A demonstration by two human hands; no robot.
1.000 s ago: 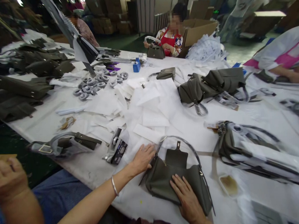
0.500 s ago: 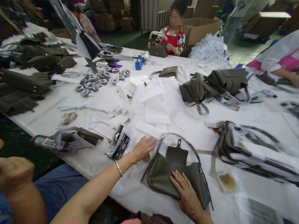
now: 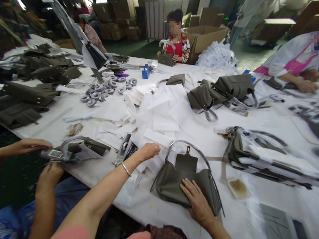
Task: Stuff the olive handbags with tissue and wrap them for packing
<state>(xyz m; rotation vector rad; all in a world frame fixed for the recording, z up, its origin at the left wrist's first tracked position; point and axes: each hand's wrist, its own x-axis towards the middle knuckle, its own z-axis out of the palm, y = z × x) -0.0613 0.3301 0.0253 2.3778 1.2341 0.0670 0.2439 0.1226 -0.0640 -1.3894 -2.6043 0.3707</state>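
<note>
An olive-green handbag (image 3: 176, 183) lies on the white table (image 3: 159, 208) in front of me, flap up and its wrapped handle (image 3: 193, 148) arched over it. My right hand (image 3: 197, 201) rests flat on the bag's front, fingers spread. My left hand (image 3: 149, 151), a bangle on its wrist, is raised just left of the handle with fingers curled on a white paper sheet (image 3: 147, 164). A heap of the same white sheets (image 3: 164, 115) spreads beyond it.
A co-worker's two hands (image 3: 48, 173) hold a plastic-wrapped bag (image 3: 75, 150) at the left edge. A small device (image 3: 125, 151) lies by my left wrist. Grey tape rolls (image 3: 104, 88), more olive bags (image 3: 222, 89), a wrapped bag (image 3: 257, 153) and seated people (image 3: 175, 43) surround the table.
My left hand has lifted off the table and curled its fingers on a sheet. My right hand stays on the bag. The co-worker's hands have reached to the wrapped bag at left.
</note>
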